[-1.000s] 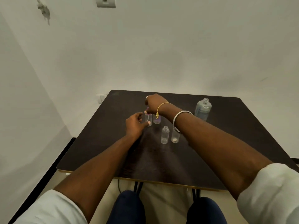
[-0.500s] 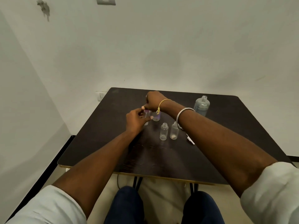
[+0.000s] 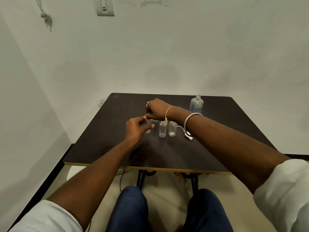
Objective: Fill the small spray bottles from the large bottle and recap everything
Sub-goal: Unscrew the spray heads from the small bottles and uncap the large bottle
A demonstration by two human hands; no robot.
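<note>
- The left hand [image 3: 136, 128] grips a small spray bottle [image 3: 147, 131] that stands on the table [image 3: 103, 148]. Its fingers are curled round the bottle's body.
- The right hand [image 3: 157, 109] reaches across from the right, clenched, with its thumb and fingertips pinching at the top of that same bottle. I cannot tell whether they hold a cap or the bare neck.
- A second small bottle [image 3: 155, 120] stands just behind, mostly hidden under the right hand.
- Two more small bottles, a middle bottle [image 3: 162, 131] and a right bottle [image 3: 172, 129], stand upright side by side just right of the left hand, under the right wrist.
- A white spray cap [image 3: 188, 135] with its tube lies flat just right of them, beside the right forearm.
- The large bottle [image 3: 196, 105] stands upright near the far right of the table, well apart from both hands.
- The small bottles sit mid-table, well back from the yellow-trimmed near edge. Bare dark tabletop lies on the left side and toward the person. The far edge is close to the wall [image 3: 167, 56].
- The large bottle's neck is uncapped, and its fill level cannot be told.
- The middle bottle is uncapped and looks clear through, while the right bottle shows a pale patch at its base.
</note>
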